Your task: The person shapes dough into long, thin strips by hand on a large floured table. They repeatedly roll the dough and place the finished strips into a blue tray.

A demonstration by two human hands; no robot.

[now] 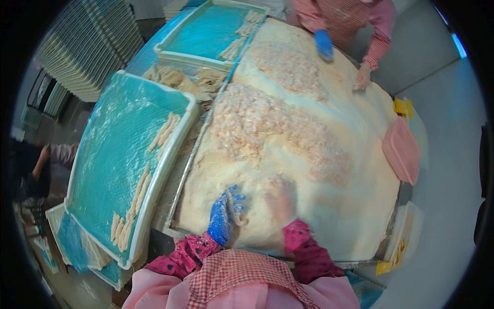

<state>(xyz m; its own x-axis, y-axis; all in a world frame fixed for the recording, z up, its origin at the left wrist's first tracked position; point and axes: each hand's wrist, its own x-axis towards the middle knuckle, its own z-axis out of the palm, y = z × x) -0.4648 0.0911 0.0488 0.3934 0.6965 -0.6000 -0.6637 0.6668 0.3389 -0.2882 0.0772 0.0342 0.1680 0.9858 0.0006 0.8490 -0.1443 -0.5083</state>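
My left hand [222,216], in a blue glove dusted with crumbs, is low over the bed of pale breading crumbs [197,204]. Its fingers point forward and are partly bent. A small crumb-coated strip [241,222] shows at its inner edge; whether the fingers grip it is unclear. My right hand [283,199] is blurred by motion at the crumb surface, its fingers too smeared to read. Ahead of both hands lies a long heap of raw, pinkish meat pieces [251,119]. A second heap [289,69] spreads farther off.
To the left, a white-rimmed tray [189,112] with teal lining carries coated strips [133,204]. Another such tray [170,54] stands beyond crumpled cloths [177,81]. A co-worker [347,23] works across the table. A pink plastic basket [401,150] sits at the right edge.
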